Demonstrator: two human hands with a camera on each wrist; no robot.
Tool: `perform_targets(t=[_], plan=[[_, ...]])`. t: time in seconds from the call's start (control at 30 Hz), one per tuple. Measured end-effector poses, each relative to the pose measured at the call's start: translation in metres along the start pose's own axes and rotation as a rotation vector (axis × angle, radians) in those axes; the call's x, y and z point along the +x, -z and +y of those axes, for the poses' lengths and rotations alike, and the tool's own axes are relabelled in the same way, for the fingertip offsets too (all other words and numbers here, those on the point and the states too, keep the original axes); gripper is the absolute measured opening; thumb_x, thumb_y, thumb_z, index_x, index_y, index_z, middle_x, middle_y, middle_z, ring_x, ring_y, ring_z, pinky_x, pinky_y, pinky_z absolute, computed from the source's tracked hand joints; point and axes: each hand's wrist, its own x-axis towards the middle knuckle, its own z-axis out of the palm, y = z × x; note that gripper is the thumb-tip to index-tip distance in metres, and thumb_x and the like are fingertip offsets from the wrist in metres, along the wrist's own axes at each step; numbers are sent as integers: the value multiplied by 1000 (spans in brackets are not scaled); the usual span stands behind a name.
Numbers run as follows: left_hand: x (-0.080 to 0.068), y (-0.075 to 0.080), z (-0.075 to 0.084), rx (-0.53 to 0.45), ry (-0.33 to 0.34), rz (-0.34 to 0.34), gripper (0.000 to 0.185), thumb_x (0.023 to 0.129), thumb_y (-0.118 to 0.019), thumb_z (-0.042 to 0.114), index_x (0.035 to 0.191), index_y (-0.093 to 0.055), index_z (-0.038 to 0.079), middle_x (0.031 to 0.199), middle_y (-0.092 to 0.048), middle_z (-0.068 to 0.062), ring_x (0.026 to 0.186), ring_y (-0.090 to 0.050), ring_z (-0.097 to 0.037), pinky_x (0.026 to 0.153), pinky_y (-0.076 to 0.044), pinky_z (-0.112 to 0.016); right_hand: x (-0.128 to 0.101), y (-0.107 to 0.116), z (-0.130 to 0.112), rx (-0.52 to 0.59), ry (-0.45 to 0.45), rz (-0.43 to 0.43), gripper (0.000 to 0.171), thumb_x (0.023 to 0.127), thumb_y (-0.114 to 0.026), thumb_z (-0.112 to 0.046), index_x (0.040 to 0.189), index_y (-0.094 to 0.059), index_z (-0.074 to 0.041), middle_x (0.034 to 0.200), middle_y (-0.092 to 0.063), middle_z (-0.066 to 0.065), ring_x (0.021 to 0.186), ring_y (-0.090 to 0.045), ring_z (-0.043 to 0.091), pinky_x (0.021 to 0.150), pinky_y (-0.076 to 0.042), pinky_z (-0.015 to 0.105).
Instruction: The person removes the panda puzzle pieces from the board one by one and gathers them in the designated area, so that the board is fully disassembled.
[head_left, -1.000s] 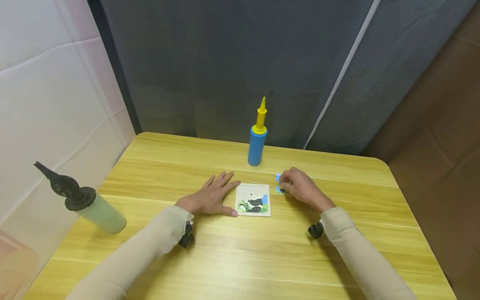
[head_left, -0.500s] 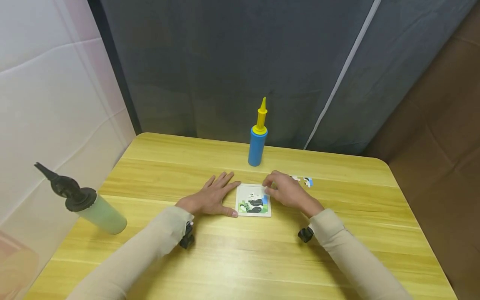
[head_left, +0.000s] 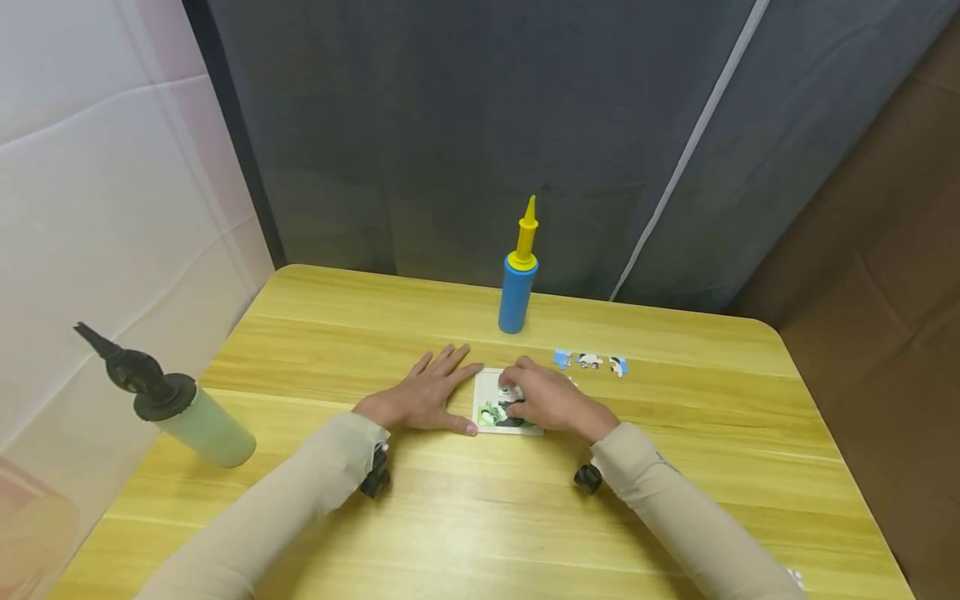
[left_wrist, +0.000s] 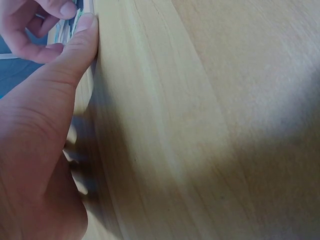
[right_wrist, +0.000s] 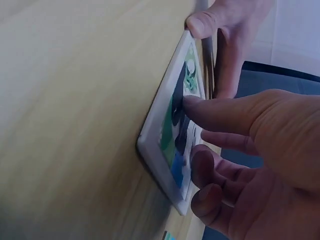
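A small white-framed panda jigsaw puzzle [head_left: 489,382] lies on the table, with white, black and green parts showing. My left hand [head_left: 427,398] rests flat at its left side, fingers spread, the thumb against the frame's lower left corner. Over the puzzle's right half, my right hand [head_left: 551,400] has bent fingers. In the right wrist view its thumb [right_wrist: 200,107] touches the panda picture and the fingertips [right_wrist: 203,165] curl near the surface. I cannot tell whether they pinch a piece.
Several loose puzzle pieces [head_left: 588,361] lie beyond my right hand. A blue and yellow hand pump [head_left: 515,292] stands behind the puzzle. Far left is a pale green pump [head_left: 206,425] with a black top. A dark curtain [head_left: 420,150] hangs behind the table [head_left: 450,533].
My right hand has moved left from the loose pieces, past the frame's upper right corner, onto the puzzle. The loose pieces are uncovered. The left hand stays put.
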Motion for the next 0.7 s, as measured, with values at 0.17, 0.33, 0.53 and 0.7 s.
perform_targets(t=[0.17, 0.33, 0.53, 0.7], plan=[[0, 0, 1, 4, 3, -2, 104, 92, -75, 63, 171, -25, 17, 182, -1, -17, 169, 0, -43, 135, -3, -67, 6, 4, -1, -4, -20, -71, 39, 99, -79, -21, 135, -68, -13, 123, -60, 6, 90, -60, 16, 79, -55, 35], [0, 0, 1, 0, 5, -1, 104, 92, -75, 63, 171, -25, 17, 182, -1, -18, 169, -1, -43, 135, -3, -67, 14, 9, -2, 37, -61, -157, 34, 98, -79, -19, 128, -66, -11, 121, -59, 6, 93, -58, 19, 85, -54, 36], [0, 0, 1, 5, 5, 2, 104, 92, -75, 63, 171, -25, 17, 182, -1, -17, 169, -1, -43, 135, -3, -67, 19, 12, 0, 67, -67, -186, 27, 96, -81, -16, 118, -65, -12, 114, -58, 6, 95, -54, 21, 86, -51, 37], [0, 0, 0, 8, 2, 5, 104, 93, -75, 63, 171, -25, 17, 182, -2, -18, 169, -1, -44, 135, -4, -67, 19, 10, 1, 79, -80, -175, 27, 95, -82, -18, 117, -65, -14, 116, -56, 5, 96, -55, 20, 87, -53, 37]])
